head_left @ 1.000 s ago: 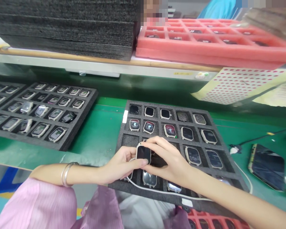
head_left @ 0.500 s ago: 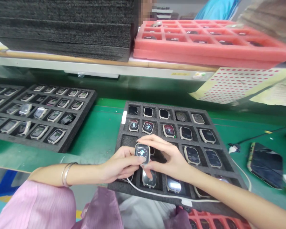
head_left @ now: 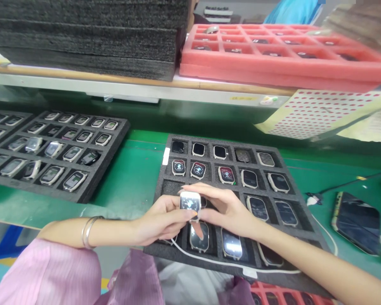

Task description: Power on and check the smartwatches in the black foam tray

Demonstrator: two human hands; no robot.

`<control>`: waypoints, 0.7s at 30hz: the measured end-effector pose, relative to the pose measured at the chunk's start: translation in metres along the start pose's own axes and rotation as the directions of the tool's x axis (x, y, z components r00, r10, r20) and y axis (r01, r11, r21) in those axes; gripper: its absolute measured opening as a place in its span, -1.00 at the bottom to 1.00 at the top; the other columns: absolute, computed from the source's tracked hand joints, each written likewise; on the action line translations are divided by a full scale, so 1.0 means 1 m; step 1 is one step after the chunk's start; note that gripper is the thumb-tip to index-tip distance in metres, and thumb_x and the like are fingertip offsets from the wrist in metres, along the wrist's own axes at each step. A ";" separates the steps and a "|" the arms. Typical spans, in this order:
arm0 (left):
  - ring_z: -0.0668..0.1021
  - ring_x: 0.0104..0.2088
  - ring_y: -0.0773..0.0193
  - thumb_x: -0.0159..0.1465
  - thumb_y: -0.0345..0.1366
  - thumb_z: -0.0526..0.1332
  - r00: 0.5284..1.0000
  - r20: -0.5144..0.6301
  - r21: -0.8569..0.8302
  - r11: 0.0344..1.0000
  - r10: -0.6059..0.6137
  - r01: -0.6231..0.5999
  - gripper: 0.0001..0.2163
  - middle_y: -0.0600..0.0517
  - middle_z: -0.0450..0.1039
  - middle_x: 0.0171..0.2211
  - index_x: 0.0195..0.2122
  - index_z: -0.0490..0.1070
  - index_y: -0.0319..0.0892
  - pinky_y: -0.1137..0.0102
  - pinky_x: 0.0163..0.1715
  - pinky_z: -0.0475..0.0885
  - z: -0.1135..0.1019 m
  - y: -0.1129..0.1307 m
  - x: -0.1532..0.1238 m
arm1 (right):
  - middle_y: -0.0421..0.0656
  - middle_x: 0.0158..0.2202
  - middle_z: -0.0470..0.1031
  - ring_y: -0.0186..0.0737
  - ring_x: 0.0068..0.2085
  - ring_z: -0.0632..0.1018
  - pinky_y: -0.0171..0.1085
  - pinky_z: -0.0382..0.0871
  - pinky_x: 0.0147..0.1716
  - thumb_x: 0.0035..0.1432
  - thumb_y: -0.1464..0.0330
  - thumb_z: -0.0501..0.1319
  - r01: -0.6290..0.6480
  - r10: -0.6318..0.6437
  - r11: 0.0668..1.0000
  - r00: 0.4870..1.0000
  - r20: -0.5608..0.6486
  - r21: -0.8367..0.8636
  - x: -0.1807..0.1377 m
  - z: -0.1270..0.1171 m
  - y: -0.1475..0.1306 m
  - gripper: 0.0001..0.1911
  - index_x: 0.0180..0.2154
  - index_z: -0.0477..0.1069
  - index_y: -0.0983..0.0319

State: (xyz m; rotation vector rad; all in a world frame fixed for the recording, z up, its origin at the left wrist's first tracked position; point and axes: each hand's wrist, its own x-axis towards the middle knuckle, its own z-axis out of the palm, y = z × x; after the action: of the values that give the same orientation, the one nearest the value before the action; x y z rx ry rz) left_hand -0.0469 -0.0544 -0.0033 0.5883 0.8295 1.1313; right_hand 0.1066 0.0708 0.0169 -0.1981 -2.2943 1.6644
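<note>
Over the black foam tray (head_left: 214, 199), a smartwatch (head_left: 189, 201) without a strap is held with its lit screen facing up. My left hand (head_left: 167, 218) is closed on its left and lower side, the thumb lying across the lower part of the screen. My right hand (head_left: 224, 207) grips the same watch from the right, fingers along its upper edge and thumb at the lower right corner. A white cable (head_left: 206, 258) emerges below my left hand and runs along the tray's front. Below my hands, another watch (head_left: 199, 237) lies in a tray compartment.
A second foam tray (head_left: 109, 163) of watches lies at left. A phone (head_left: 355, 222) rests on the green table right of the near tray. On the shelf above stand stacked black foam (head_left: 82, 40) and a pink foam tray (head_left: 266, 70). Dotted paper (head_left: 320, 112) hangs down.
The held watch has tilted slightly, and its upper screen edge now shines white. My left thumb has slid a little to the right across the screen. Both hands keep their hold.
</note>
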 end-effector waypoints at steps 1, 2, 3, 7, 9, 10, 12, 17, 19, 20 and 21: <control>0.02 -0.78 0.55 0.23 -0.18 0.28 0.999 -0.034 0.055 0.998 0.020 -0.018 -0.77 0.25 0.13 -0.75 -0.35 0.39 -0.27 0.54 -0.79 -0.10 0.001 -0.001 0.000 | -0.03 -0.03 0.42 -0.12 -0.05 0.48 -0.13 0.42 -0.07 0.17 0.24 0.30 0.060 -0.060 0.987 0.998 0.005 -0.147 -0.001 -0.001 -0.003 -0.49 0.12 0.32 0.21; 0.05 -0.77 0.54 0.24 -0.15 0.27 0.997 -0.063 0.113 0.993 0.039 -0.032 -0.75 0.26 0.10 -0.74 -0.35 0.38 -0.26 0.54 -0.77 -0.07 0.003 -0.002 0.000 | -0.02 -0.03 0.40 -0.08 -0.03 0.45 -0.09 0.40 -0.05 0.12 0.24 0.34 0.108 -0.110 0.948 0.994 0.011 -0.299 -0.002 -0.002 -0.006 -0.45 0.12 0.32 0.21; 0.09 -0.74 0.53 0.24 -0.13 0.26 0.995 -0.080 0.166 0.985 0.055 -0.041 -0.74 0.24 0.14 -0.71 -0.33 0.38 -0.26 0.55 -0.75 -0.03 0.004 -0.003 0.000 | -0.01 -0.05 0.39 -0.06 -0.04 0.43 -0.06 0.39 -0.07 0.11 0.26 0.34 0.136 -0.142 0.892 0.990 0.019 -0.432 -0.002 -0.003 -0.009 -0.46 0.11 0.32 0.22; 0.29 -0.58 0.48 0.13 -0.14 0.36 0.998 -0.034 0.239 0.970 0.058 -0.049 -0.67 0.11 0.36 -0.47 -0.23 0.38 -0.27 0.53 -0.59 0.18 0.007 -0.004 -0.001 | -0.04 -0.16 0.38 -0.08 -0.14 0.43 -0.11 0.39 -0.17 0.13 0.36 0.30 0.177 -0.201 0.771 0.979 0.030 -0.611 0.000 -0.014 -0.020 -0.60 0.02 0.38 0.25; 0.33 -0.54 0.45 0.09 -0.19 0.39 1.000 0.026 0.226 0.974 -0.001 -0.005 -0.68 0.09 0.37 -0.44 -0.24 0.38 -0.27 0.52 -0.55 0.21 0.007 -0.004 -0.002 | -0.07 -0.18 0.38 -0.11 -0.16 0.45 -0.15 0.39 -0.16 0.12 0.38 0.30 0.164 -0.238 0.800 0.970 -0.054 -0.577 0.006 -0.020 -0.021 -0.64 -0.02 0.38 0.25; 0.32 -0.55 0.46 0.09 -0.22 0.39 0.998 0.055 0.229 0.973 -0.037 0.023 -0.70 0.10 0.36 -0.45 -0.25 0.38 -0.27 0.52 -0.56 0.19 0.007 -0.004 -0.003 | -0.08 -0.18 0.38 -0.12 -0.16 0.46 -0.16 0.38 -0.15 0.12 0.38 0.30 0.145 -0.247 0.811 0.963 -0.107 -0.566 0.011 -0.022 -0.020 -0.65 -0.04 0.38 0.25; 0.24 -0.58 0.49 0.10 -0.27 0.39 0.991 0.110 0.258 0.965 -0.075 0.045 -0.74 0.14 0.32 -0.50 -0.28 0.38 -0.26 0.53 -0.60 0.12 0.007 -0.004 -0.005 | -0.07 -0.18 0.38 -0.10 -0.14 0.46 -0.14 0.37 -0.12 0.12 0.35 0.32 0.103 -0.230 0.805 0.962 -0.146 -0.585 0.020 -0.019 -0.013 -0.65 -0.05 0.38 0.26; 0.16 -0.60 0.52 0.09 -0.38 0.38 0.973 0.221 0.260 0.966 -0.068 0.009 -0.79 0.17 0.30 -0.51 -0.31 0.37 -0.24 0.52 -0.62 0.04 0.010 -0.002 -0.010 | 0.02 -0.13 0.39 -0.01 -0.11 0.41 -0.04 0.35 -0.12 0.12 0.23 0.33 0.146 -0.111 0.661 0.989 0.096 -0.736 0.035 0.006 0.008 -0.54 0.01 0.38 0.31; 0.22 -0.58 0.50 0.08 -0.39 0.37 0.966 0.251 0.184 0.983 -0.070 0.023 -0.78 0.15 0.34 -0.48 -0.29 0.38 -0.23 0.54 -0.58 0.10 0.011 -0.002 -0.011 | 0.07 -0.09 0.38 0.02 -0.08 0.40 -0.02 0.33 -0.12 0.14 0.21 0.32 0.168 -0.091 0.611 0.986 0.142 -0.774 0.035 0.007 0.007 -0.52 0.03 0.38 0.33; 0.25 -0.56 0.49 0.09 -0.37 0.37 0.967 0.246 0.156 0.987 -0.073 0.035 -0.78 0.14 0.35 -0.47 -0.28 0.38 -0.23 0.54 -0.57 0.13 0.012 -0.002 -0.012 | 0.06 -0.09 0.39 0.02 -0.08 0.40 -0.02 0.33 -0.12 0.16 0.23 0.30 0.166 -0.072 0.593 0.986 0.153 -0.788 0.033 0.004 0.004 -0.56 0.02 0.39 0.33; 0.26 -0.57 0.49 0.10 -0.34 0.36 0.970 0.228 0.143 0.988 -0.084 0.052 -0.78 0.13 0.36 -0.47 -0.26 0.39 -0.24 0.55 -0.58 0.14 0.012 -0.001 -0.012 | 0.04 -0.11 0.41 0.02 -0.08 0.40 -0.01 0.32 -0.11 0.19 0.27 0.28 0.157 -0.040 0.578 0.986 0.165 -0.801 0.031 -0.001 0.001 -0.63 -0.01 0.41 0.32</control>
State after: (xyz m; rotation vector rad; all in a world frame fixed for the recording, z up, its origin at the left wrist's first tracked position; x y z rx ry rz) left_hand -0.0389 -0.0659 0.0054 0.7848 0.7212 0.9266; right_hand 0.0775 0.0804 0.0212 -0.1421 -2.9427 0.4337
